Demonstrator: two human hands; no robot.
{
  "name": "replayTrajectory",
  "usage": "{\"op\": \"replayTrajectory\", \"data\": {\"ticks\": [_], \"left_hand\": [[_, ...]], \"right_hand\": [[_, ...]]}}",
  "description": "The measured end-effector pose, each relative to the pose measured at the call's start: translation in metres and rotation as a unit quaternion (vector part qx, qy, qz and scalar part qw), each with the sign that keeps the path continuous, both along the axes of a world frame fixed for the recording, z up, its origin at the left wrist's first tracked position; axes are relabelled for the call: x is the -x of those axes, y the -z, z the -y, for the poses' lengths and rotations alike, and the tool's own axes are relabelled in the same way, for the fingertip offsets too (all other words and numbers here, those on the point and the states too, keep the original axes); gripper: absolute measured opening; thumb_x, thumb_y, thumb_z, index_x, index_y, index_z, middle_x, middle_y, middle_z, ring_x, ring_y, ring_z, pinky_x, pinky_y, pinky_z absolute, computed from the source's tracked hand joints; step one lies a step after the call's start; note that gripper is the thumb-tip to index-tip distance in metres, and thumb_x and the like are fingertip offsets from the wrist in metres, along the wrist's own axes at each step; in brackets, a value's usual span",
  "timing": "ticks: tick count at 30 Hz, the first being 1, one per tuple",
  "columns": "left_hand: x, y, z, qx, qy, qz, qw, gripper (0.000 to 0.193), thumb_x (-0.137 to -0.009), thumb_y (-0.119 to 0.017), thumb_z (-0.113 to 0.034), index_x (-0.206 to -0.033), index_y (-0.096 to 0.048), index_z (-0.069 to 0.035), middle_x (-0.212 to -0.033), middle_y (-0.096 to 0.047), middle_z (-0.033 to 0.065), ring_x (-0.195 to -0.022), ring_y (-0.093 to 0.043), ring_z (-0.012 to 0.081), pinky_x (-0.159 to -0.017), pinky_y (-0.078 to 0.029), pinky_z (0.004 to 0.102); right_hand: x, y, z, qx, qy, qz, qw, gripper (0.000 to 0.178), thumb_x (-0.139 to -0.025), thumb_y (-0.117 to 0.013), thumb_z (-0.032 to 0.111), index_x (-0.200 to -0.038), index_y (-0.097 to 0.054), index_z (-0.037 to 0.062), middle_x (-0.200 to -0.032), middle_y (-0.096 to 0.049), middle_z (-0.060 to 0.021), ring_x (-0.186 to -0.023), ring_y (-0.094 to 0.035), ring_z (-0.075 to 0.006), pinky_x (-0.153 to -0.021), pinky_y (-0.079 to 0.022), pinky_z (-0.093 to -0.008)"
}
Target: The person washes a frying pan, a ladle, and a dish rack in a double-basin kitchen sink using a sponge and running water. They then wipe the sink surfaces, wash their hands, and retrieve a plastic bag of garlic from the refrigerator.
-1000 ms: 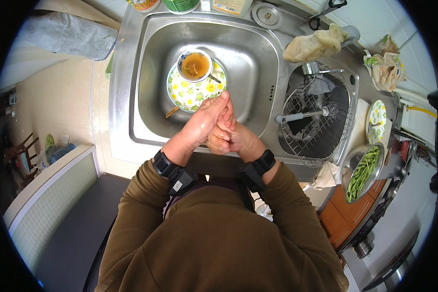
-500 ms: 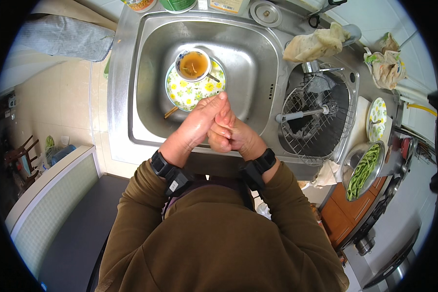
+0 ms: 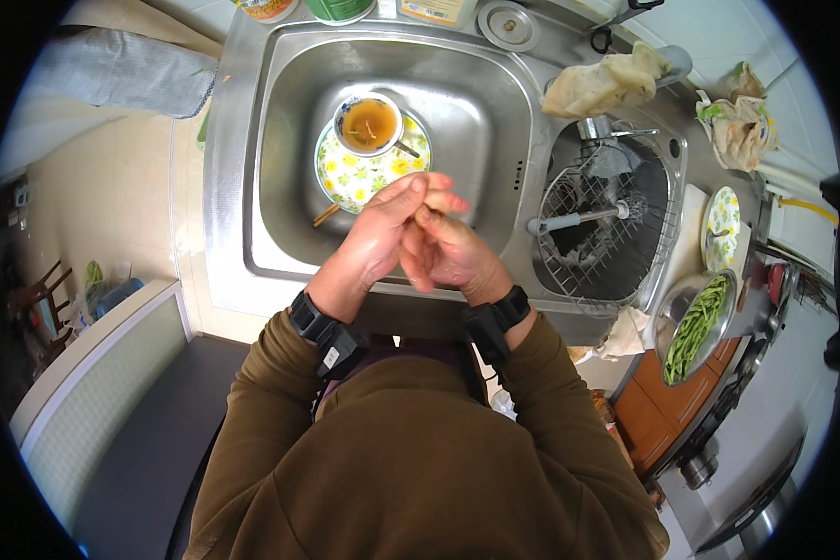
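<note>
My left hand (image 3: 375, 233) and my right hand (image 3: 457, 255) meet over the front rim of the steel sink (image 3: 280, 268). Both look wet, and they press against each other, partly crossing, with no object visible between them. Fingers of both are parted, some a little blurred. Just beyond them in the basin lies a plate (image 3: 352, 177) with a yellow flower pattern. A blue-and-white cup (image 3: 343, 140) of brownish liquid sits on it, with a dark handle (image 3: 407, 148) beside it. Chopsticks (image 3: 327, 216) poke out from under the plate's near left side.
At right, a wire basket (image 3: 579, 271) fills the smaller basin, holding a grey-handled brush (image 3: 569, 223). Further right are a metal bowl of green beans (image 3: 695, 327) and a flowered plate (image 3: 721, 210). A cloth (image 3: 602, 86) covers the faucet area; a drain lid (image 3: 509, 25) lies behind.
My hands have loosened from a tighter clasp. The fingers are now further apart and have slid across each other, some reaching to the right. The dishes have stayed put.
</note>
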State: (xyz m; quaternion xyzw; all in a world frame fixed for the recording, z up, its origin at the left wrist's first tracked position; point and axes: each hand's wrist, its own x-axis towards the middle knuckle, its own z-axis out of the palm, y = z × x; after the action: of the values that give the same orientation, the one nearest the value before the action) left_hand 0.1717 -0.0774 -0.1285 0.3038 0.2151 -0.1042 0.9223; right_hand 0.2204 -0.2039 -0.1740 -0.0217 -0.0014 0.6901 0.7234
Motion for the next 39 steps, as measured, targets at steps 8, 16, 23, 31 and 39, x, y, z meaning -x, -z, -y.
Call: {"op": "replayTrajectory", "data": {"ticks": [8, 16, 23, 31, 39], "left_hand": [[0.006, 0.018, 0.006, -0.073, -0.118, 0.075, 0.987, 0.029, -0.096, -0.045, -0.021, -0.116, -0.049, 0.000, -0.113, -0.056, 0.0147, -0.110, -0.054, 0.0279, -0.096, -0.042, 0.0390], [-0.029, 0.021, 0.010, 0.109, -0.086, -0.068, 0.988, 0.025, -0.097, -0.042, -0.027, -0.090, -0.053, -0.005, -0.085, -0.061, 0.0139, -0.088, -0.062, 0.0275, -0.079, -0.050, 0.0370], [-0.066, -0.012, 0.010, 0.061, -0.084, -0.093, 0.990, 0.018, -0.096, -0.042, -0.017, -0.101, -0.052, -0.003, -0.097, -0.061, 0.0107, -0.098, -0.061, 0.0254, -0.085, -0.051, 0.0358], [-0.093, -0.028, 0.022, 0.047, -0.066, -0.085, 0.993, 0.024, -0.097, -0.038, -0.016, -0.105, -0.050, 0.003, -0.101, -0.062, 0.0169, -0.098, -0.061, 0.0272, -0.086, -0.051, 0.0358], [-0.118, 0.002, 0.038, 0.147, -0.092, -0.085, 0.981, 0.016, -0.094, -0.041, -0.013, -0.098, -0.054, -0.003, -0.091, -0.060, 0.0111, -0.084, -0.061, 0.0210, -0.075, -0.053, 0.0313]], "right_hand": [[-0.015, -0.021, 0.001, 0.144, 0.138, 0.113, 0.973, 0.045, -0.093, -0.046, 0.013, -0.131, -0.038, -0.0089, -0.130, -0.047, -0.0167, -0.118, -0.049, -0.0290, -0.101, -0.037, -0.0403], [-0.017, -0.070, 0.011, 0.292, 0.266, 0.718, 0.573, 0.028, -0.086, -0.054, 0.002, -0.113, -0.059, -0.0015, -0.100, -0.065, -0.0127, -0.098, -0.059, -0.0165, -0.089, -0.044, -0.0289], [-0.135, -0.130, 0.105, 0.443, 0.297, 0.846, 0.020, 0.029, -0.077, -0.054, 0.000, -0.106, -0.058, 0.0020, -0.099, -0.061, -0.0154, -0.094, -0.056, -0.0337, -0.083, -0.043, -0.0405], [-0.155, -0.102, 0.144, 0.566, 0.066, 0.819, 0.068, 0.034, -0.078, -0.052, 0.000, -0.113, -0.054, 0.0000, -0.095, -0.059, -0.0180, -0.087, -0.056, -0.0364, -0.078, -0.046, -0.0419], [-0.103, -0.083, 0.128, 0.526, 0.348, 0.731, 0.261, 0.018, -0.086, -0.049, 0.002, -0.101, -0.059, 0.0013, -0.090, -0.061, -0.0144, -0.083, -0.059, -0.0280, -0.072, -0.047, -0.0353]]}}
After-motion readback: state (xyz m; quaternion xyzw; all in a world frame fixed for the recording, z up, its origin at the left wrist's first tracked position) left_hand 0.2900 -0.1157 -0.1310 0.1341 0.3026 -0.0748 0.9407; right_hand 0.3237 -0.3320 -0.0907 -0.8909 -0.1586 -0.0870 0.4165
